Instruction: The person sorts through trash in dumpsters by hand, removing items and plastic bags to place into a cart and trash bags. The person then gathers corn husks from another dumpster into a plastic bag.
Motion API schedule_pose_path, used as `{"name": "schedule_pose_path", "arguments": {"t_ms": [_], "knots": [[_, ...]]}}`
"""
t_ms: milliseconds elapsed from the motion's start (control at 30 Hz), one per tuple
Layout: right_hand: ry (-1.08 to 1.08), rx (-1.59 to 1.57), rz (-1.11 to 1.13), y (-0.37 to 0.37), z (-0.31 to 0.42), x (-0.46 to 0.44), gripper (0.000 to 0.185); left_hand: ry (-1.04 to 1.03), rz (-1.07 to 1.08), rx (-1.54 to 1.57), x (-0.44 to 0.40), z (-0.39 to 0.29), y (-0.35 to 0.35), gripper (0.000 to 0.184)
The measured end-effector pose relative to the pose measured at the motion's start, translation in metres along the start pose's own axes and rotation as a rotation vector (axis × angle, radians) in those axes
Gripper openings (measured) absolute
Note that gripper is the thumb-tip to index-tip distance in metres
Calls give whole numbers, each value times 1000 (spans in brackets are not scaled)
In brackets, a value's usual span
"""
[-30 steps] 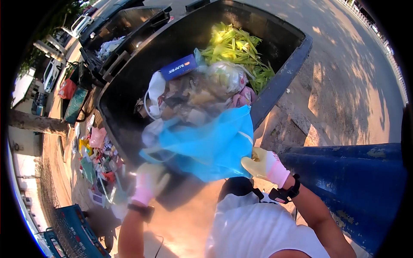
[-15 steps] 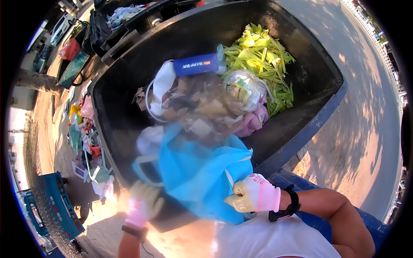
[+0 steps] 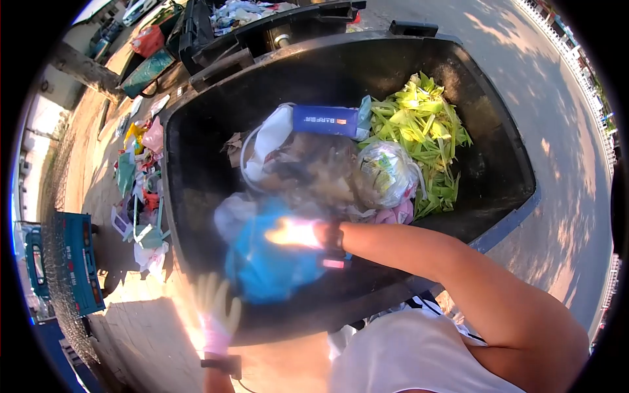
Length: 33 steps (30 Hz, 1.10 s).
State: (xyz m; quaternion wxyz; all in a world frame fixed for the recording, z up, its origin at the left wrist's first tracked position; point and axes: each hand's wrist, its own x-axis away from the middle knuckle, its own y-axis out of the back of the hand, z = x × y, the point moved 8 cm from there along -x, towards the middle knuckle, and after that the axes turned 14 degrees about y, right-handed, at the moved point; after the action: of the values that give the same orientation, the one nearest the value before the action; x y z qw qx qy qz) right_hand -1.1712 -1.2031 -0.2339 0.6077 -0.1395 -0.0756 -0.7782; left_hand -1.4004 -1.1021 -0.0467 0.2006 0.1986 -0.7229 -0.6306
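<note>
I note a large black bin (image 3: 314, 75), partly filled. The blue bag (image 3: 265, 265) is in its near left part; blur conceals the shape, and I cannot tell whether it rests on the contents. The right hand (image 3: 295, 234), gloved, overlaps the bag's upper part. Glare hides the fingers, so I cannot tell whether its grip is closed on the bag. The left hand (image 3: 218, 308), also gloved, is at the bin's near left corner, grip wide, fingers spread; contact with the rim cannot be confirmed. Inside the bin, a blue box (image 3: 325, 120) lies toward the far edge, beside a white item (image 3: 275, 131) and its looped cord. Green and yellow leaves (image 3: 426, 121) are heaped toward the right edge, with a clear plastic bag (image 3: 390, 173) against them and a pink bag (image 3: 398, 213) just nearer. Beyond the far left edge stands a second bin (image 3: 308, 19) containing rubbish. Outside the left edge, a litter heap (image 3: 151, 177) lies on the ground
</note>
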Motion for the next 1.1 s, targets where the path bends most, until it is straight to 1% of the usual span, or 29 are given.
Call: {"name": "schedule_pose_path", "arguments": {"t_ms": [33,100,167,233,300,333,400,467,500,533,600,667,700,733,767,800,833,867,933,967,1033,1100], "knots": [[-33,111,-18,10,-32,-16,55,29,-3,-9,-3,-2,0,43],[-16,494,29,47,-36,-23,57,69,4,-23,-6,-1,-3,43],[131,424,-109,95,-40,-47,64,99,11,-36,-10,3,-6,43],[274,527,-328,144,-13,-69,70,117,26,-46,-12,5,-7,43],[357,1194,-382,168,53,-90,74,158,43,-35,-16,8,-7,42],[341,1431,-400,179,65,-113,76,179,49,-30,-18,10,-7,42],[482,1845,-461,201,54,-178,81,205,64,-27,-20,15,-8,41],[478,1817,-172,205,64,-207,79,219,65,-34,-21,21,-12,40],[381,1742,-87,212,54,-228,61,221,63,-41,-20,23,-14,39],[333,1659,-33,214,45,-239,42,220,60,-46,-20,24,-15,39],[327,1700,-55,224,-10,-264,26,231,65,-49,-20,27,-15,37],[390,1742,7,188,31,-208,23,233,64,-39,-19,27,-15,37],[351,1704,128,173,42,-176,24,232,61,-33,-19,26,-14,37],[370,1499,51,176,21,-171,27,231,58,-26,-18,25,-13,37],[359,1632,113,159,34,-145,28,243,62,-16,-18,24,-13,37],[354,1763,177,141,51,-117,28,203,44,-21,-18,20,-10,37],[568,1714,95,140,21,-110,26,164,28,-27,-19,18,-8,38],[637,1607,124,136,-12,-108,26,125,15,-34,-18,14,-5,39],[614,1632,271,102,-15,-76,29,111,-4,-34,-18,12,-3,38],[680,1644,220,86,2,-47,20,110,-13,-30,-16,13,-2,38],[735,1691,183,67,10,-14,18,115,-34,7,-14,11,1,35],[715,1766,211,54,10,-1,17,95,-33,-7,-15,9,4,34]]}}
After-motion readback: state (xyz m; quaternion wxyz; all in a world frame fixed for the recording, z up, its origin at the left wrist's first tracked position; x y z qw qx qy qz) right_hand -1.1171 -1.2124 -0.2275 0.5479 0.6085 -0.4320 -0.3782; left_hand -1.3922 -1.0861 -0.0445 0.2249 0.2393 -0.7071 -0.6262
